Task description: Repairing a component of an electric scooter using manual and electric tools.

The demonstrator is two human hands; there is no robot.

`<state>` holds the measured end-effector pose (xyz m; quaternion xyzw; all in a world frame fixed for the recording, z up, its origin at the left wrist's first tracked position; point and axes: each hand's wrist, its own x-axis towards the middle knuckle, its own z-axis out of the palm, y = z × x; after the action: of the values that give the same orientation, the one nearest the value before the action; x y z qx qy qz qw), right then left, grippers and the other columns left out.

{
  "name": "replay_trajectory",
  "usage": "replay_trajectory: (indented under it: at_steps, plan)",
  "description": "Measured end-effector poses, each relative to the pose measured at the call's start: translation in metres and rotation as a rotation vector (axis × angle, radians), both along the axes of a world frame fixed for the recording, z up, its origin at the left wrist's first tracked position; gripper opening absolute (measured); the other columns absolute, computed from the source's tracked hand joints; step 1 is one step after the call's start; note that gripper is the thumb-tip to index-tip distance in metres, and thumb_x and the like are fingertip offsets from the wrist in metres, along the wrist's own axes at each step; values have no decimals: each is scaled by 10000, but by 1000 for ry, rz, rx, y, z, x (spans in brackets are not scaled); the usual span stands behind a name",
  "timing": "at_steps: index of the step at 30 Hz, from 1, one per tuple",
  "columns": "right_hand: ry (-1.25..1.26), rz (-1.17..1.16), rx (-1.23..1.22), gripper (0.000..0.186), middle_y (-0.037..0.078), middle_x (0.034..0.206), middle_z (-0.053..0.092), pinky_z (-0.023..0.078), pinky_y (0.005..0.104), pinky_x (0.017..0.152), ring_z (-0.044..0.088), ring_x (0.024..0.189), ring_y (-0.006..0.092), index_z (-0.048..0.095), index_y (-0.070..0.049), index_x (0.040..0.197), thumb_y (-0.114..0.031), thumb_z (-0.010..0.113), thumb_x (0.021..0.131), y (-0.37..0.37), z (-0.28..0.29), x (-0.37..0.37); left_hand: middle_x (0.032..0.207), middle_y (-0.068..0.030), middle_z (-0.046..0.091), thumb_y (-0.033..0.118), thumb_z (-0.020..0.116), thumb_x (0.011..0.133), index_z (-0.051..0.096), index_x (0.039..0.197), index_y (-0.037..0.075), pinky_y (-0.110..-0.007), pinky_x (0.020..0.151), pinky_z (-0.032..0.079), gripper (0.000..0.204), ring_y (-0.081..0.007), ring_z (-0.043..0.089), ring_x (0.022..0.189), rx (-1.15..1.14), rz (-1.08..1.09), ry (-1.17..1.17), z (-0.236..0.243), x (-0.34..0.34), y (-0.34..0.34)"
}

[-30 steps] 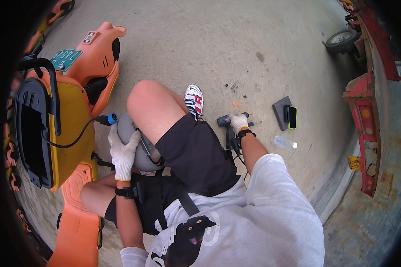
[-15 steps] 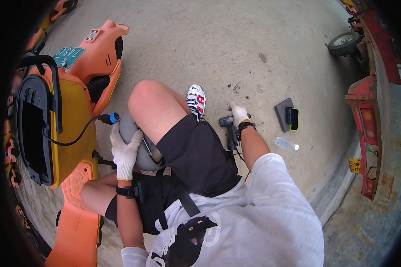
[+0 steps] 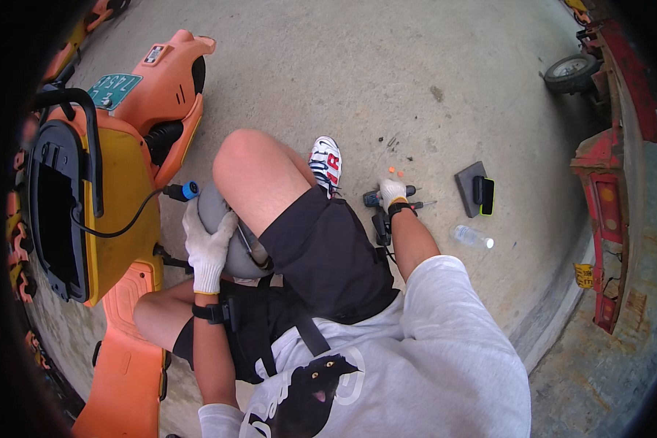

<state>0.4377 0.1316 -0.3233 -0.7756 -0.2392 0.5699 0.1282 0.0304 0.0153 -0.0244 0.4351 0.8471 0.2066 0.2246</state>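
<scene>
My left hand, in a white knit glove, is closed over the edge of a grey rounded shell; my raised leg hides much of that shell. Just beyond the glove, a blue-ended black cable connector hangs out from the scooter's box. My right hand, gloved too, is low over a blue-and-black power drill on the ground, its fingers curled around it; the fingertips are hard to see. Two small orange pieces lie just past those fingers. Beside the wrist is a thin screwdriver-like tool.
An orange-and-yellow scooter stands close on my left. To the right lie a grey flat block, a phone and a clear plastic bottle. A rusty red vehicle is at the far right. Dark bits lie on the concrete.
My right hand has drawn back slightly toward me and its fingers have curled in. Two orange pieces now show on the ground beyond it. The left hand keeps its hold.
</scene>
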Motion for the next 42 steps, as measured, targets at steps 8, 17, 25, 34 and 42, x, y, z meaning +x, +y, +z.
replay_trajectory:
  at_steps: [8, 17, 25, 34, 42]
  plan:
    - [-10, -376, 216, 289, 43, 656, 530, 391, 346, 459, 460, 492, 172, 649, -112, 1027, -349, 540, 902, -15, 64, -14, 1419, -225, 445, 441, 748, 748, 395, 1441, 24, -438, 1075, 387, 883, -385, 480, 1286, 16, 25, 6, 1, -6, -5]
    - [-5, -902, 452, 393, 7, 709, 445, 353, 315, 476, 378, 505, 160, 696, -104, 956, -433, 497, 872, 18, 144, 24, 1416, -224, 442, 430, 752, 752, 395, 1442, 35, -439, 1067, 395, 871, -387, 485, 1276, -6, 9, -13, -2, -2, 0]
    - [341, -1155, 482, 296, 35, 793, 486, 393, 323, 515, 426, 606, 176, 659, -124, 1081, -226, 459, 888, -1, 84, 36, 1418, -216, 444, 432, 749, 755, 401, 1439, 42, -433, 1065, 397, 861, -380, 488, 1276, 5, 15, -8, -3, -2, -2]
    - [371, -731, 324, 500, 69, 969, 606, 485, 341, 601, 523, 667, 182, 611, -96, 1257, 107, 380, 862, -35, 15, 95, 1424, -235, 449, 477, 728, 759, 391, 1458, 52, -431, 1047, 416, 885, -395, 516, 1257, 26, -35, -22, -7, 14, 19]
    - [666, -810, 447, 532, 223, 1409, 427, 534, 449, 991, 476, 1288, 391, 375, -23, 1415, 150, 359, 912, 13, 148, 26, 1413, -232, 426, 494, 757, 718, 391, 1439, 63, -454, 1057, 406, 916, -399, 471, 1278, -22, 32, -13, 2, -14, -11]
